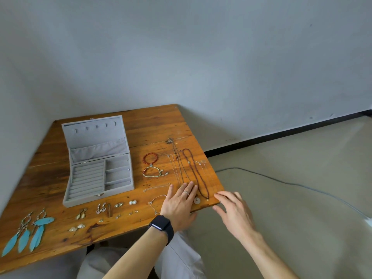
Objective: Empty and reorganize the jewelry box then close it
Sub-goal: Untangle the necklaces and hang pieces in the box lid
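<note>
Silver-ringed left hand (179, 200): palm down, flat on table (157, 125), fingers straight & together.
Right hand (235, 210): fingers loosely spread, holding nothing, at table's near R corner (touching the edge or not, can't tell).
Necklaces (194, 172): laid lengthwise, near ends by L fingertips.
Bracelets (150, 158): just left of those.
Jewelry box (94, 135): grey, lid up, mid-table, well left of both hands.
Earrings (104, 208): along front edge.

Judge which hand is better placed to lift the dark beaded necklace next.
Probably the right hand: it hovers open, fingertips beside the lower end of the dark beaded necklace at the table edge. The left hand lies flat across the thin chains beside it.
</note>
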